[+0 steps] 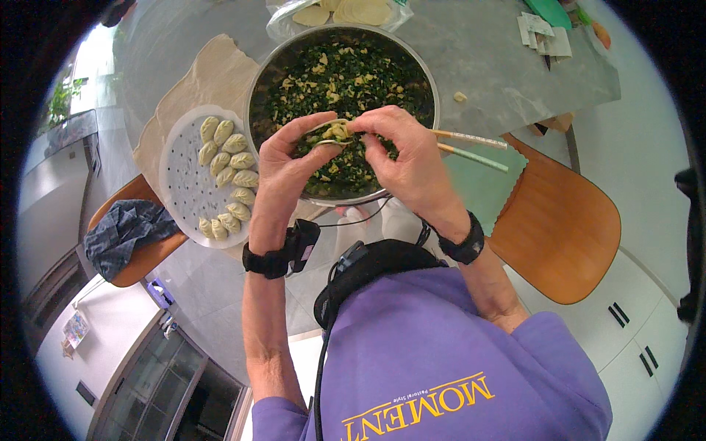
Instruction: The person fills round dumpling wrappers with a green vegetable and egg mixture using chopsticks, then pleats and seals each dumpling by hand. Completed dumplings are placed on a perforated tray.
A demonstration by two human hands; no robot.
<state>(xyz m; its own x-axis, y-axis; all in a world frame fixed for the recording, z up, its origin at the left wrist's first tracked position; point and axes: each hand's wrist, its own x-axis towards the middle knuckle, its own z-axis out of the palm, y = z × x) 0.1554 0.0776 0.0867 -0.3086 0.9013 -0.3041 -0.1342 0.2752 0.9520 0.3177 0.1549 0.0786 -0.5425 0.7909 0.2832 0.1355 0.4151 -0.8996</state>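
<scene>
A round dumpling wrapper with green and yellow filling on it is held between the fingers and thumb of my left hand, above the bowl. At its right edge, my right hand has its fingertips pinched together on the wrapper. Beneath both hands stands a large metal bowl of chopped green and yellow filling. Two chopsticks stick out to the right from behind my right hand; their other ends are hidden, and I cannot tell whether the hand touches them.
Left of the bowl, a white perforated tray carrying several pleated dumplings rests on a beige cloth. Behind the bowl lies a plastic bag of round wrappers. A light-green mat and brown chair are at right.
</scene>
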